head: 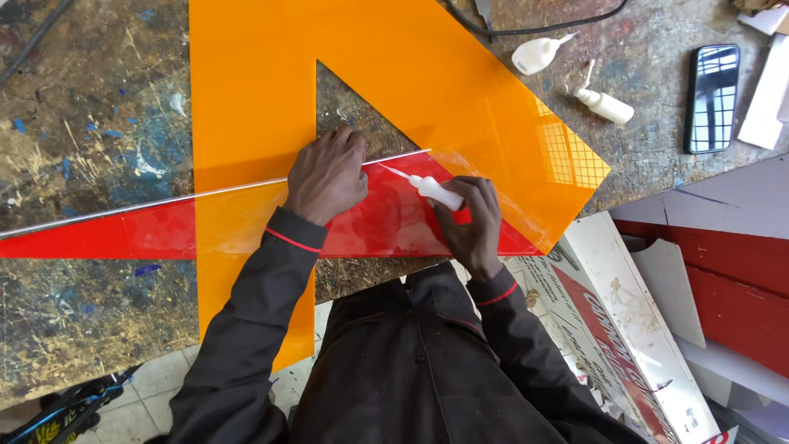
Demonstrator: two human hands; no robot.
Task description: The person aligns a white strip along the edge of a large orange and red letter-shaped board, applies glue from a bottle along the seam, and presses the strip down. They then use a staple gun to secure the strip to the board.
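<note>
A large orange acrylic sheet [255, 90] with a triangular cut-out lies on the worn workbench [82, 123]. A long red acrylic strip [99, 234] stands on edge across it, running left to right. My left hand [326, 175] presses on the strip's top edge near the middle. My right hand [474, 218] grips a small white squeeze bottle [436, 191], whose thin nozzle points left at the top edge of the strip.
Two more white squeeze bottles [536, 54] [605, 104] lie at the back right beside a black phone [712, 99]. A black cable [534, 30] runs along the far edge. White and red sign panels [625, 329] lean below the bench at right.
</note>
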